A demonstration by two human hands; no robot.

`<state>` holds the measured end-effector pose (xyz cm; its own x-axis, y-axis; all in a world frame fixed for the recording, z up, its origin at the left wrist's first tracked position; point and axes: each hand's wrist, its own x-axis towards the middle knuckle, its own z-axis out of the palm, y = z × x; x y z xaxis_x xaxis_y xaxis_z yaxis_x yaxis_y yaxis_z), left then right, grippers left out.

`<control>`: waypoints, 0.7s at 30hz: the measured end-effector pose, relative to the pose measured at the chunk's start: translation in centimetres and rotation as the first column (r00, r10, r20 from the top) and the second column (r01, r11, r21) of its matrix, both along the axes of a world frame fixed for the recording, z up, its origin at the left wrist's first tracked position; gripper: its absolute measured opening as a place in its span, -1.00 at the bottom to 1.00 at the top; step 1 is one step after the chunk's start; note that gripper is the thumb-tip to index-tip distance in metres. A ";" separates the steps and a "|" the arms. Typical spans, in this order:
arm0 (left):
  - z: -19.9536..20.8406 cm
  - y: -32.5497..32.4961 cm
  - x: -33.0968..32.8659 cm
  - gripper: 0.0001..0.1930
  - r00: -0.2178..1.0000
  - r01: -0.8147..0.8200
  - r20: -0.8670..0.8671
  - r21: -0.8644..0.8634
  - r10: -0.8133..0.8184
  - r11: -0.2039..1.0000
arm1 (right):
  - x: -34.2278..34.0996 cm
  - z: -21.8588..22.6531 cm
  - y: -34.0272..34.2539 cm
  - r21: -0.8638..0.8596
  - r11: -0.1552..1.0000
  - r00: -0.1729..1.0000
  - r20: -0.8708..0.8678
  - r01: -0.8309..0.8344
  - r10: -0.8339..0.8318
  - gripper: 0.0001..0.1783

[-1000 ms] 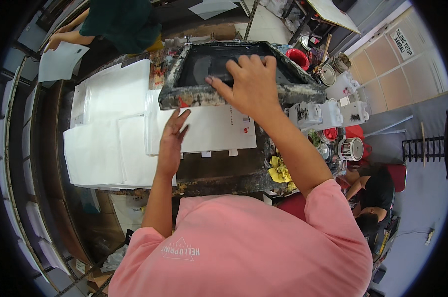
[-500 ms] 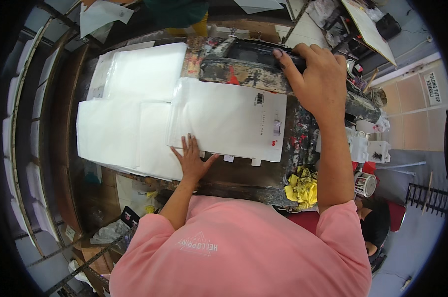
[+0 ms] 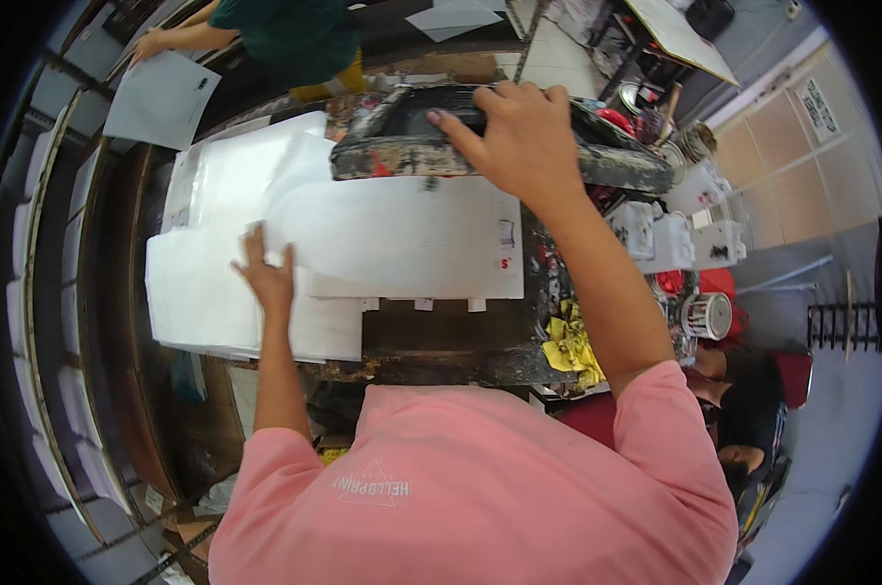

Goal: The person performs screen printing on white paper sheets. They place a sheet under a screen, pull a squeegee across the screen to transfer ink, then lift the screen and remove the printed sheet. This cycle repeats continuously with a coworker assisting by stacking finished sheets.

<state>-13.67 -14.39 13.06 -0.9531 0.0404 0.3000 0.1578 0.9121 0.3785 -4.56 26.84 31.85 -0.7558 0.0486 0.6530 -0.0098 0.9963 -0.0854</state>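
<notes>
My right hand (image 3: 519, 132) grips the near edge of a paint-smeared printing frame (image 3: 392, 156), which is tilted up off the table. Under the frame lies a white sheet (image 3: 412, 239) with small marks near its right edge. My left hand (image 3: 266, 278) rests flat, fingers spread, on the left end of that sheet where it overlaps a stack of white sheets (image 3: 207, 292). My pink sleeves fill the lower part of the view.
A dark, ink-stained table (image 3: 441, 351) carries a yellow rag (image 3: 568, 336). Tins and white containers (image 3: 665, 239) crowd the right side. Another person in a green top (image 3: 285, 34) holds a sheet of paper (image 3: 163, 97) at the far left. A seated person is at lower right.
My left hand has slid left from the sheet's near edge to its left end. My right hand stays on the frame.
</notes>
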 end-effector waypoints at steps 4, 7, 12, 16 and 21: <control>-3.4 4.7 3.5 -0.26 0.949 0.229 -0.229 0.017 -0.219 0.973 | -0.2 0.0 0.0 0.021 0.999 0.999 0.027 0.029 -0.029 -0.26; -9.0 12.5 11.0 -0.33 0.606 0.795 0.113 -0.125 -0.787 0.594 | -0.6 0.5 0.2 0.008 0.999 0.997 0.061 0.044 -0.044 -0.26; -13.7 17.7 15.4 -0.39 0.705 0.703 0.250 -0.121 -0.664 0.701 | -1.8 1.6 0.8 -0.023 0.999 0.994 0.100 0.043 -0.040 -0.26; -13.8 17.2 14.9 -0.38 0.647 0.734 0.322 -0.018 -0.691 0.679 | -1.9 1.6 0.6 -0.023 0.999 0.996 0.082 0.030 -0.028 -0.28; -14.0 17.2 15.3 -0.41 0.680 0.719 0.234 -0.030 -0.695 0.694 | -2.0 1.2 0.4 -0.018 0.999 0.997 0.064 0.042 -0.041 -0.31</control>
